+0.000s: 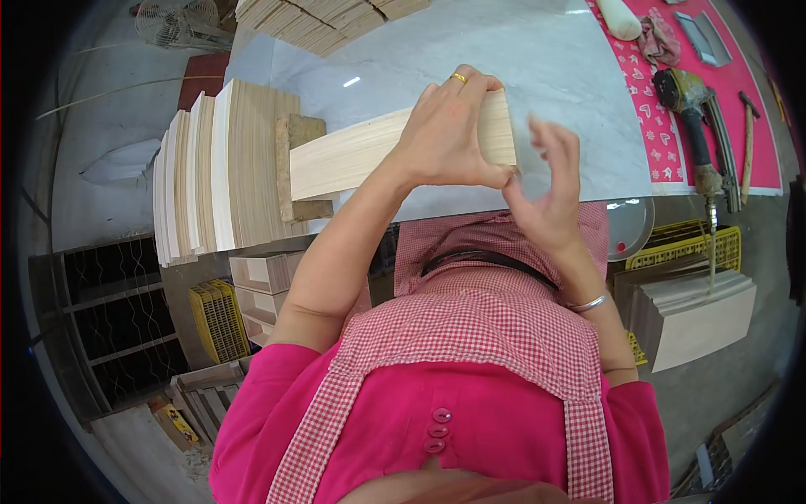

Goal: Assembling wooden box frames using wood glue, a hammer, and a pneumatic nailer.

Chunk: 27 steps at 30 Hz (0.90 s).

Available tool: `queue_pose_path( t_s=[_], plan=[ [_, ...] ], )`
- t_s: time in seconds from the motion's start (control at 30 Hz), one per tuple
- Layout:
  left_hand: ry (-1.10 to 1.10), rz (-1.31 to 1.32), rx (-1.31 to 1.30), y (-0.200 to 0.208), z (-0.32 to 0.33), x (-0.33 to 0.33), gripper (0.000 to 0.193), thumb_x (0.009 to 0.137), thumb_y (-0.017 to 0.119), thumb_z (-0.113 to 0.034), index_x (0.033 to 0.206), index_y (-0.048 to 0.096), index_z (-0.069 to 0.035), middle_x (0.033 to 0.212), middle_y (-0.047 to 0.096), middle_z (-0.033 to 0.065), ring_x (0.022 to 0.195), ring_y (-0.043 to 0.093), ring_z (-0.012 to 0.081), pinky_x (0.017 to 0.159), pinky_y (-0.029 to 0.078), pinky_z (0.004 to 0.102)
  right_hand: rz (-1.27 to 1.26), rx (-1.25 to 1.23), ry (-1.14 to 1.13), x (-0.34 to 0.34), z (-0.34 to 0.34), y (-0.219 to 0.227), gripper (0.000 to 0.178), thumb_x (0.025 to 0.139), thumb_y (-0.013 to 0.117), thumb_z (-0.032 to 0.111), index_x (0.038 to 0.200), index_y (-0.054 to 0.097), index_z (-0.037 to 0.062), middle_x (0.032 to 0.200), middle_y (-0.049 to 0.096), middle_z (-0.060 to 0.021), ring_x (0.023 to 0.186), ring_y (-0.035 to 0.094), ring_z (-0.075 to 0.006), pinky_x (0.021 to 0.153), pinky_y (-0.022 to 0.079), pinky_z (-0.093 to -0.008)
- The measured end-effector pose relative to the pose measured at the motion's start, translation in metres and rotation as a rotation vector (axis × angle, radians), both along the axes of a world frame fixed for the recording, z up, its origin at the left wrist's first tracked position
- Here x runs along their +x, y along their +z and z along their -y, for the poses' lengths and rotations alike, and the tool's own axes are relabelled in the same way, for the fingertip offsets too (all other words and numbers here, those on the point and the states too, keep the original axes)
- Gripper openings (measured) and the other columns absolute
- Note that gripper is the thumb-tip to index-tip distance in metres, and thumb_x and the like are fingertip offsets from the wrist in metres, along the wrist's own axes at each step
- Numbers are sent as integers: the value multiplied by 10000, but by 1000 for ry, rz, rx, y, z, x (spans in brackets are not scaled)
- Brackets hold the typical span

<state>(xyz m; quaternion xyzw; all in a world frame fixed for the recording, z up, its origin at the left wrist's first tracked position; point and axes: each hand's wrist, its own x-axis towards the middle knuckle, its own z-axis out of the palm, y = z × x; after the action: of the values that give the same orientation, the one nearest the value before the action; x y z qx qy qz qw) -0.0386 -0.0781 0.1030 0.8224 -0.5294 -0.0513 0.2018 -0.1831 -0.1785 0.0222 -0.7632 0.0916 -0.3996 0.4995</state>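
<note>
A pale wooden board [353, 155] lies on the marbled table top, its left end close against a rough wooden block [300, 134]. My left hand [449, 126], with a gold ring on one finger, spans the board near its right end. Its thumb presses the near edge and its fingers reach over the far edge. Just off the board's right end is my right hand [550, 181], its fingers apart and slightly blurred, the thumb close to the board's near corner. I see nothing held in it.
Stacked thin boards [243, 160] stand left of the block; more wood pieces [327, 21] lie at the far edge. At right, a nail gun [693, 109] and a hammer [749, 139] rest on pink cloth. A yellow crate [684, 239] and boards [701, 323] sit below.
</note>
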Motion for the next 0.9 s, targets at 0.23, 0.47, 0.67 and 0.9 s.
queue_pose_path(
  t_s=[0.23,0.47,0.67,0.9],
  plan=[
    [5,-12,5,1,0,-1,864,472,817,-343,1220,520,-30,1142,545,139,1027,570,319,850,434,402,-116,1,309,27,25,8,880,668,784,66,1464,411,7,1474,387,-170,1344,422,-339,1093,395,-417],
    [5,-19,7,2,0,0,863,476,812,-344,1222,519,-26,1139,542,144,1019,568,323,848,433,403,-153,74,357,-14,17,28,728,736,740,52,1420,490,32,1477,404,-169,1318,460,-327,1073,415,-411],
    [13,-19,-4,2,0,-1,839,487,789,-376,1203,542,-16,1126,557,161,1010,578,325,868,430,394,-351,60,253,-68,53,21,253,833,688,37,1084,699,3,1192,645,-162,1090,612,-305,945,478,-386],
    [31,-45,-87,-2,-7,-1,810,510,777,-393,1193,551,-21,1132,568,158,1018,585,315,892,429,394,-707,-900,-569,-93,211,6,493,914,706,307,1229,593,-55,1186,639,-253,1040,640,-368,898,494,-435]
  ],
)
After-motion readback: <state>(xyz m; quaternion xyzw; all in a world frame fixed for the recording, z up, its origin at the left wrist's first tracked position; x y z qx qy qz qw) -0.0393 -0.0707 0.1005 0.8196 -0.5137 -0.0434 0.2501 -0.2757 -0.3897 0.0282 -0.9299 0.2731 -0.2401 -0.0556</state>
